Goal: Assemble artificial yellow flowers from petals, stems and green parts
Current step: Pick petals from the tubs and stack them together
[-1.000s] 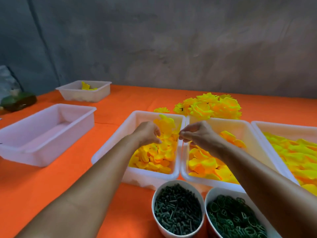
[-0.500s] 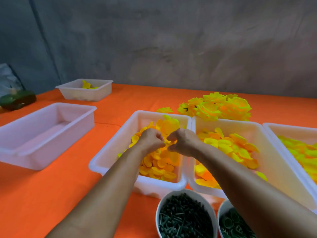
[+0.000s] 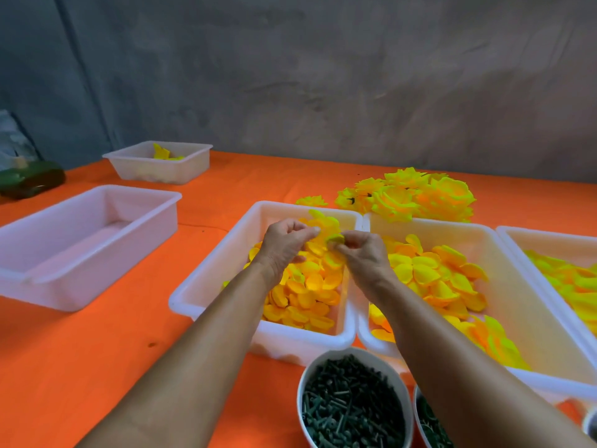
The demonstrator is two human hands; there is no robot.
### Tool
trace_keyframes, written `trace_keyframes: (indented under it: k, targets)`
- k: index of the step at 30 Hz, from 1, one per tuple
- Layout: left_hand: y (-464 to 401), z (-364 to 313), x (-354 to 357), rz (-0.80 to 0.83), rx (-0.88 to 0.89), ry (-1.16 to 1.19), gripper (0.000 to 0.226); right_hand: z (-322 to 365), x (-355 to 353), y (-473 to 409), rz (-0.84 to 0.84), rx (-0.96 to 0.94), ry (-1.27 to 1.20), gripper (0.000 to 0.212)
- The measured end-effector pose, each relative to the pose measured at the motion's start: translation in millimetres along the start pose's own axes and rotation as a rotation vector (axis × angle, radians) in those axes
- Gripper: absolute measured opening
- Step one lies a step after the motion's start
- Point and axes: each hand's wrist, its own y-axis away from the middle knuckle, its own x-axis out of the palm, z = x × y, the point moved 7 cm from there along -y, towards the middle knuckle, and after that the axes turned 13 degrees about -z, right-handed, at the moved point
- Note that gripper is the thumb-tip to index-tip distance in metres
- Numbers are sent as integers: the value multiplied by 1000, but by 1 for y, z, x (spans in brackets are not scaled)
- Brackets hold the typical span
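**Petal lifted between both hands**

Since the earlier frame our hands have risen slightly over the left petal tray. The left hand and right hand each pinch one yellow petal between them. We judge it light, soft and floppy; best held at its edges.

1 head camera looks forward and down, close over the table.
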Motion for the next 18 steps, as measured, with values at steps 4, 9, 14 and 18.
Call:
trace_keyframes:
  k: [4, 9, 14, 18]
  targets:
    - [6, 9, 8, 118, -31, -144, 27, 1, -9, 4, -84, 43, -262, 10]
    - [5, 6, 5, 109, -17, -42, 18, 1, -7, 4, -43, 67, -310, 7]
    - [5, 6, 5, 88, -122, 50, 10, 1, -6, 3, -58, 76, -277, 14]
    - [11, 9, 16, 205, -229, 57, 8, 7, 1, 7, 69, 10, -197, 19]
